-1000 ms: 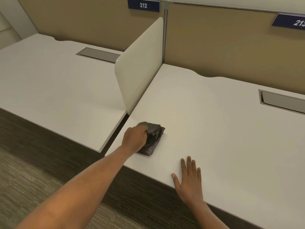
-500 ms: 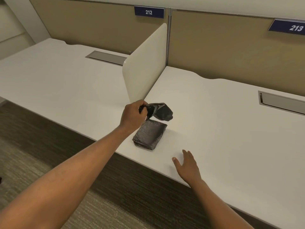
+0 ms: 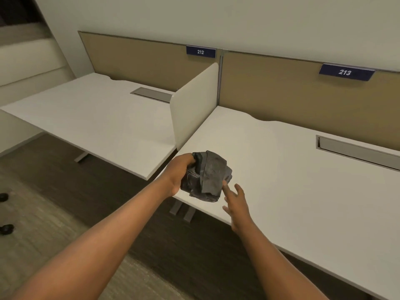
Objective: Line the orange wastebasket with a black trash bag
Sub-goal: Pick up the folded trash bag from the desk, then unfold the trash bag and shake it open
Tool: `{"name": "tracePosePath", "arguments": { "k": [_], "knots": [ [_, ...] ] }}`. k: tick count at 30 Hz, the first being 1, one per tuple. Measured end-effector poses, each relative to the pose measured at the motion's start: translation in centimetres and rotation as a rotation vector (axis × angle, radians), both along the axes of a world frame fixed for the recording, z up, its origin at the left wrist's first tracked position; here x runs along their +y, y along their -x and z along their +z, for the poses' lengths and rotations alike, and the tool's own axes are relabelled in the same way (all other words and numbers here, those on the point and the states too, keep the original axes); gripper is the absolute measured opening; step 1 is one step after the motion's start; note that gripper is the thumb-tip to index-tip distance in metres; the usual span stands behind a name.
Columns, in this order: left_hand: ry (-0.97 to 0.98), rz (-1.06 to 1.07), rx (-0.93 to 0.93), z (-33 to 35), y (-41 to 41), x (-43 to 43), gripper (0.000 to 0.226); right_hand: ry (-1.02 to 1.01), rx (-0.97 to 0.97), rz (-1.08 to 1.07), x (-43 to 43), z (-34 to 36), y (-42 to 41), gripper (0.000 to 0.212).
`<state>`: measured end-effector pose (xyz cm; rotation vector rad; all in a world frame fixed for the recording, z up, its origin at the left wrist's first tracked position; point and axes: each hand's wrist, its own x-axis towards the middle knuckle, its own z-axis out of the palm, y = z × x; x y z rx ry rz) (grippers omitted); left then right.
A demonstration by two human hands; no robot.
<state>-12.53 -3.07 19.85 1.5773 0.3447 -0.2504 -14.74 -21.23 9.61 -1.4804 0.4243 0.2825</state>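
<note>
My left hand (image 3: pixel 180 169) grips a folded black trash bag (image 3: pixel 207 176) and holds it in the air over the front left corner of the right-hand white desk (image 3: pixel 303 191). One flap of the bag hangs loose over the folded part. My right hand (image 3: pixel 237 202) is open, fingers spread, just right of and below the bag, its fingertips close to the bag's edge. No orange wastebasket is in view.
A second white desk (image 3: pixel 97 118) stands to the left, split off by a cream divider panel (image 3: pixel 194 105). Tan partition walls carry signs 212 (image 3: pixel 200 52) and 213 (image 3: pixel 345 72). Cable trays are set in both desks. Dark carpet lies below, with black chair casters (image 3: pixel 5 228) at far left.
My left hand lifted the whole folded bag off the desk and brought it nearer. My right hand rose off the desk edge toward the bag. The camera tilted up.
</note>
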Motion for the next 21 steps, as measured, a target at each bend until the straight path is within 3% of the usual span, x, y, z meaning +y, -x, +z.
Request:
{"name": "tracePosePath", "arguments": {
  "k": [3,6,8,10,13,17,21],
  "knots": [
    [0.107,0.041,0.067,1.0,4.6,-1.1,0.041,-0.204,0.068,0.012,-2.4,0.8,5.1,0.107],
    [0.199,0.012,0.087,2.1,9.2,-2.1,0.050,-0.400,0.115,0.041,-4.7,1.2,9.9,0.075],
    [0.236,-0.008,0.082,2.7,12.1,-2.6,0.054,-0.530,0.163,0.066,-5.8,1.8,12.9,0.079],
    [0.248,0.001,0.076,3.2,14.9,-3.0,0.053,-0.564,0.168,0.085,-6.6,3.0,15.7,0.080],
    [0.233,0.065,0.071,4.0,18.6,-2.6,0.041,-0.514,0.130,0.083,-7.2,5.2,18.9,0.050],
    [0.082,0.217,0.044,4.9,22.7,-0.9,0.024,-0.467,0.078,0.106,-7.2,8.2,21.8,0.039],
    [-0.289,0.359,-0.087,5.0,26.4,1.1,0.014,-0.441,-0.004,0.167,-5.8,11.1,24.4,0.041]
  ]
}}
